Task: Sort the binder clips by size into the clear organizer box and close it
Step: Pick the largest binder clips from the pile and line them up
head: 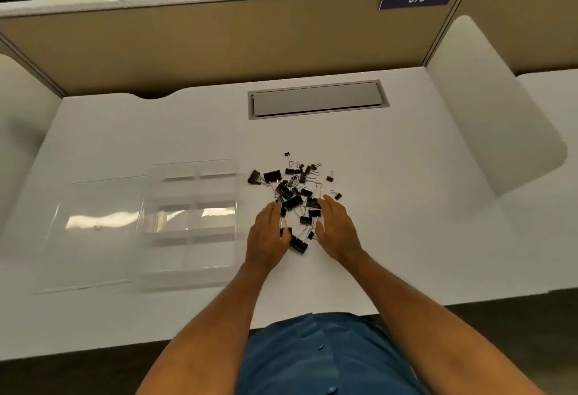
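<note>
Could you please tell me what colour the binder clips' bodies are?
Black, with silvery wire handles; the binder clips show best in the head view.

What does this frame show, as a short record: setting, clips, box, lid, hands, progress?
setting: white desk, cubicle panel behind
clips: black, mixed sizes, loose pile on the desk right of the box
box: clear, divided, compartments look empty
lid: open, lying flat to the left
left hand: at the pile's near left edge, fingers relaxed
right hand: at its near right edge, fingers relaxed
progress: no clips sorted
</note>
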Tool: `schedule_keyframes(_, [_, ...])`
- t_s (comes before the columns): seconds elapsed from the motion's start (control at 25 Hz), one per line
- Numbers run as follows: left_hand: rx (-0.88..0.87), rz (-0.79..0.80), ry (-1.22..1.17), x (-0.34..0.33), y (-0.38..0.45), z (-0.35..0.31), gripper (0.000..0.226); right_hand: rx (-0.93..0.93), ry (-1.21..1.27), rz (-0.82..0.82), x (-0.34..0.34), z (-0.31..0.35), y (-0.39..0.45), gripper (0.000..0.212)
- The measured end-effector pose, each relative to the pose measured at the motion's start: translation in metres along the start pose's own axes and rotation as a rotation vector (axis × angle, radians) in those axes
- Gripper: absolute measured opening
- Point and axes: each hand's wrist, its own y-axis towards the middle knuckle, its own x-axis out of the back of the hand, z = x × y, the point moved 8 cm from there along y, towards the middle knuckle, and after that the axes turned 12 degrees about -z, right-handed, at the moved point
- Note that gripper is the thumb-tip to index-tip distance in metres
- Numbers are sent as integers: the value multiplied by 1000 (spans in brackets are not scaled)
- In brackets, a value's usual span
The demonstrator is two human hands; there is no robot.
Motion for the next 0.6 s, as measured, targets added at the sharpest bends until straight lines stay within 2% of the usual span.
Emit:
schedule_keyframes(0.12, [-10,-16,5,-5,19,0,56,2,-25,79,-10,-7,14,59])
schedule_keyframes(0.24, [-76,17,86,-14,42,-9,46,0,-96,145,-17,-11,32,52])
schedule_keyframes(0.4, [-113,124,212,-33,58,-11,44,-46,-113,158,-24,-18,46,35])
schedule_keyframes(0.6, [-149,104,358,-39,66,-12,42,1,-150,132,-24,-17,54,18])
